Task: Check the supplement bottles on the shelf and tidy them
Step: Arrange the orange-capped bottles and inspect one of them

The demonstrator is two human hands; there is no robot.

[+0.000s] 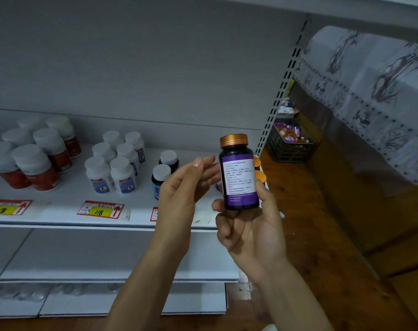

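Upright in the right hand (248, 225) — pinched — a dark supplement bottle (238, 173), ribbed copper cap, purple label; left hand (181, 187) beside it, loosely spread.

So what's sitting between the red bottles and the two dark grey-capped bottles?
Six white plastic bottles with blue labels, standing on the white shelf, in the head view.

a yellow price tag (98, 212) on the shelf edge (141, 221) reads 118.

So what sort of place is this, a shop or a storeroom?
Probably a shop or pharmacy: a white retail shelf with a slotted upright, bottles lined up by kind, and price tags on the shelf edge. The right hand holds a purple bottle.
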